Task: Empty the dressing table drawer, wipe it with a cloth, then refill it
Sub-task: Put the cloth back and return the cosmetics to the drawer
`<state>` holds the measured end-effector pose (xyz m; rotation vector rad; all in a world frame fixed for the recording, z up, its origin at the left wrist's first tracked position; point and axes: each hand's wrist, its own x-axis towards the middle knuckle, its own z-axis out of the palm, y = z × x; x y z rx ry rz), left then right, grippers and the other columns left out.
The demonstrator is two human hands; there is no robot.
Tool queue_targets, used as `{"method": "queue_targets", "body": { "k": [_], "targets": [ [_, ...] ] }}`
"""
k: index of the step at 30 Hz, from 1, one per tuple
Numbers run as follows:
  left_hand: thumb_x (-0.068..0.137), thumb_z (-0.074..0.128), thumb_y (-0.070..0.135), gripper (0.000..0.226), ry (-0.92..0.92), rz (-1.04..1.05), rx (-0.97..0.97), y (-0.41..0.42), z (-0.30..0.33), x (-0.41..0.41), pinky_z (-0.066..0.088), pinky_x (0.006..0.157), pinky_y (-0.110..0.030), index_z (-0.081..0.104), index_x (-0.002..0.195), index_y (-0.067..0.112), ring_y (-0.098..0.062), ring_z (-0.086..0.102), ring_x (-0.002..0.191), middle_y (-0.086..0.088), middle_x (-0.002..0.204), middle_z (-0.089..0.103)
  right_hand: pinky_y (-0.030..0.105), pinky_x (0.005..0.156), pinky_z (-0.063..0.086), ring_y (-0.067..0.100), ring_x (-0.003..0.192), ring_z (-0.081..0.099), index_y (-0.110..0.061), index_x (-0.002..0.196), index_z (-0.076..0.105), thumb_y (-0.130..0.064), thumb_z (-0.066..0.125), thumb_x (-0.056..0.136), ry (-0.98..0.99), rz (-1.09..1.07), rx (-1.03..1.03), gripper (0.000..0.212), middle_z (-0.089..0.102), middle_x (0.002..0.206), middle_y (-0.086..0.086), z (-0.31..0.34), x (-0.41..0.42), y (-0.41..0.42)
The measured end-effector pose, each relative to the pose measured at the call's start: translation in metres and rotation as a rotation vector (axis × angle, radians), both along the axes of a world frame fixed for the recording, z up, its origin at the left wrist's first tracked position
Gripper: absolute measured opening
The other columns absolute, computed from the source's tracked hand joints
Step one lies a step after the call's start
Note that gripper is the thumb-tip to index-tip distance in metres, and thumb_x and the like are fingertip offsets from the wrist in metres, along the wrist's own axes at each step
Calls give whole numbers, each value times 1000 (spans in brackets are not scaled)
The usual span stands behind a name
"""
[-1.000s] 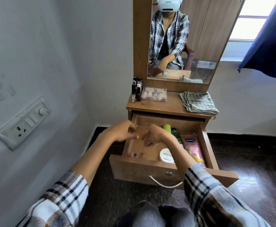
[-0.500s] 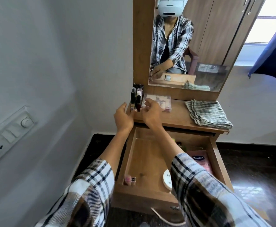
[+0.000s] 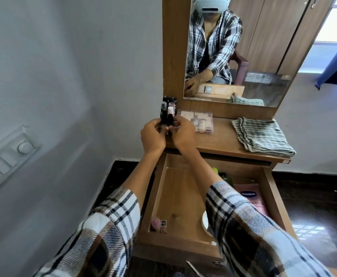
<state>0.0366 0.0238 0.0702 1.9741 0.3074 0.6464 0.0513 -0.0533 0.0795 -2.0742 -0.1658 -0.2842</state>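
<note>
The dressing table drawer (image 3: 175, 200) stands pulled open below the tabletop (image 3: 219, 142). Both hands meet at the tabletop's left end, beside a cluster of small cosmetic bottles (image 3: 168, 105). My left hand (image 3: 152, 136) has its fingers curled round a small dark bottle (image 3: 164, 118) standing at the cluster's front. My right hand (image 3: 183, 134) pinches another small bottle right next to it, mostly hidden by the fingers. Left in the drawer are two tiny nail polish bottles (image 3: 159, 224), a white round jar (image 3: 204, 220), a pink Vaseline tube (image 3: 251, 198) and a green bottle (image 3: 215, 170).
A folded striped cloth (image 3: 261, 136) lies on the right of the tabletop. A clear plastic box (image 3: 200, 120) sits just right of my hands. The mirror (image 3: 243, 56) rises behind. A wall with a switch panel (image 3: 7, 156) is close on the left.
Both hands rose from over the drawer to the tabletop's left end, bringing small items up to the bottle cluster. The view tilted down and closer.
</note>
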Motion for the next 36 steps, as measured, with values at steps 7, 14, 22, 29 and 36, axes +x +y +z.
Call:
{"method": "queue_targets", "body": {
  "k": [7,14,22,29,36],
  "targets": [
    [88,60,5,29,-24,-102,52,-5,6,-41,53,88,-35,63,117,8,-25,63,102,-11,113,67,12,68,45,9,84,54,-4,115,60,2,54,90,20,111,25,27,61,96,4,10,-40,-21],
    [80,70,10,32,69,-294,79,-12,9,-105,48,70,-8,62,111,6,-8,56,84,-1,100,63,31,81,49,19,94,62,-9,114,62,-10,60,87,111,68,-55,27,67,102,5,6,-110,-54],
    [75,73,3,35,378,-451,154,-13,-8,-154,47,75,-24,58,106,8,-17,60,93,-5,105,63,21,70,39,19,84,58,-5,108,64,-13,65,86,277,168,-272,24,66,91,5,-9,-156,-75],
    [71,78,6,40,597,-611,344,-16,-14,-165,52,87,-37,59,105,8,-23,62,97,-7,101,63,19,67,40,17,82,57,-5,114,62,-11,65,86,412,295,-388,29,68,103,10,-30,-170,-87],
    [75,76,17,42,677,-649,541,-19,-18,-162,46,77,-31,56,112,14,-23,60,98,-6,109,61,22,72,40,19,87,57,-11,120,60,-16,69,83,496,344,-455,39,66,111,11,-41,-163,-87]
  ]
}}
